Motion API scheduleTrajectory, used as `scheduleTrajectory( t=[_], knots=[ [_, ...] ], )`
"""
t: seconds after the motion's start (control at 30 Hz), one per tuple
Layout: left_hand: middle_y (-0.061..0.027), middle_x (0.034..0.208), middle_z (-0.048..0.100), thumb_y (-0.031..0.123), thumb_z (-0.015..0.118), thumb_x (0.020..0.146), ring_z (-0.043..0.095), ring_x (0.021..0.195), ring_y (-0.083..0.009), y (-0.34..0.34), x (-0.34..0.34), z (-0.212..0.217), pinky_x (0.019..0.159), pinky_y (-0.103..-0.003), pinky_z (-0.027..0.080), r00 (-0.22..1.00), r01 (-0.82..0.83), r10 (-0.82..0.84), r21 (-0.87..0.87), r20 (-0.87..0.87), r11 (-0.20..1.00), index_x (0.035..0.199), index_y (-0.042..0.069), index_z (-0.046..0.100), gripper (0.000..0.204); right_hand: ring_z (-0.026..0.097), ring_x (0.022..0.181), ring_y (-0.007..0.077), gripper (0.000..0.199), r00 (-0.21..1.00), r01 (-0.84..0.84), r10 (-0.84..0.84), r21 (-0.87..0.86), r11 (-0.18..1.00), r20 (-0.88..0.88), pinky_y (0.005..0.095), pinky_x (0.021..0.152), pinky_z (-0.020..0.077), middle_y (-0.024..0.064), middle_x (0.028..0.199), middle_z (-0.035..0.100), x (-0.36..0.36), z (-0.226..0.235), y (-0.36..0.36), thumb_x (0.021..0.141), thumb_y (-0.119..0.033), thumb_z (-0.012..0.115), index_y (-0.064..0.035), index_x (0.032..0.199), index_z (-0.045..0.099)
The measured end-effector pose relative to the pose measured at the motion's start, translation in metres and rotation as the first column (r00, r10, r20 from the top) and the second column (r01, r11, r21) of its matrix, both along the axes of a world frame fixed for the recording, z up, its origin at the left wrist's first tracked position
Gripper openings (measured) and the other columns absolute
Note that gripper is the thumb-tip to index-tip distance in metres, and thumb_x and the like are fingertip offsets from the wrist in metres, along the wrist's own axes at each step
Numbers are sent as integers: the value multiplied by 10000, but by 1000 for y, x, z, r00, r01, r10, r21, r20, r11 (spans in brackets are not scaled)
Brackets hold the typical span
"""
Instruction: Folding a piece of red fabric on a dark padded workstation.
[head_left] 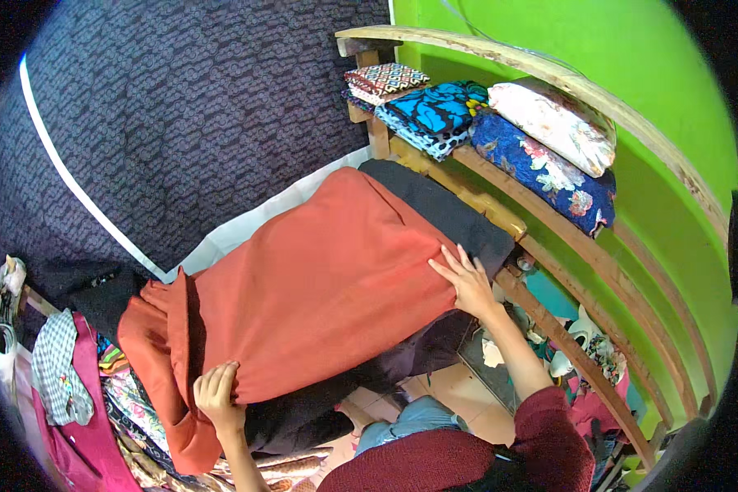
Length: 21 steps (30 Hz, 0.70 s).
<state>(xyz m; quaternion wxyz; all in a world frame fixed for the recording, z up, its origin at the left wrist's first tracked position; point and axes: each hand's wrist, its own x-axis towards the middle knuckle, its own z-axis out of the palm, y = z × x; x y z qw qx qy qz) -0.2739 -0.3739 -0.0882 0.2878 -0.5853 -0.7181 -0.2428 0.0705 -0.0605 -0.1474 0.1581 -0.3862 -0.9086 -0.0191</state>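
A wide rust-orange cloth point(303, 271) lies spread over a raised surface in front of me, its left part bunched in folds and hanging down. My left hand point(217, 395) has its fingers curled over the near left edge of this cloth, pinching it. Toward the right end, my right hand point(469, 283) rests on the cloth with fingers spread and nothing gripped. Black fabric point(451, 213) shows from under the cloth at its far right side. More dark fabric point(303, 422) hangs below the near edge.
Wooden slat shelves point(549, 197) run along the green wall at right, holding folded patterned fabrics point(430, 111) and a blue floral bundle point(541, 172). A dark patterned curtain point(205, 123) covers the far left. Assorted clothes point(61, 369) hang at left. Clutter point(590, 353) lies beneath the shelves.
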Motion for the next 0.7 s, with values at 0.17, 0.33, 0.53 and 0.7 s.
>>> scheduleTrajectory(
  t=[0.17, 0.33, 0.53, 0.7],
  knots=[
    [-85, 874, 631, 119, 508, 677, 584, 806, -256, 9, 16, 34, 747, -360, 406, 998, 15, -17, -31, -65, 999, 906, 46, 619, 264, 505, 1117, 272, 751, 979, -185, 185, -2, 983, -81, 380, 784, 503, 28, 1288, 470, 19, -11, 38, 614, 1, 598, -267, 1292, 415],
    [-60, 887, 639, 403, 313, 883, 590, 811, -244, -13, 22, 32, 751, -391, 396, 992, -78, 70, -68, -108, 995, 922, 79, 637, 460, 553, 956, 236, 473, 964, -160, 246, 515, 842, -103, 343, 760, 457, 9, 1172, 558, 16, 53, 42, 721, -91, 487, -199, 1179, 539],
    [-41, 938, 647, 108, 529, 679, 588, 864, -235, -24, 42, -57, 743, -368, 411, 996, 39, -23, -191, 82, 981, 954, 98, 641, 297, 486, 1058, 288, 435, 974, -117, 161, 249, 961, -162, 399, 851, 402, 53, 1223, 512, 39, -27, 25, 735, -48, 468, -178, 1136, 578],
    [-79, 1135, 574, 5, 569, 566, 526, 1013, -291, -19, 50, -81, 832, -390, 397, 941, -128, 162, -132, 299, 983, 1058, 83, 606, 499, 371, 1219, 336, 559, 946, -30, 13, -49, 998, -323, 412, 964, 338, 114, 1333, 400, 36, -37, 13, 664, 7, 567, -170, 1193, 534]
  ],
)
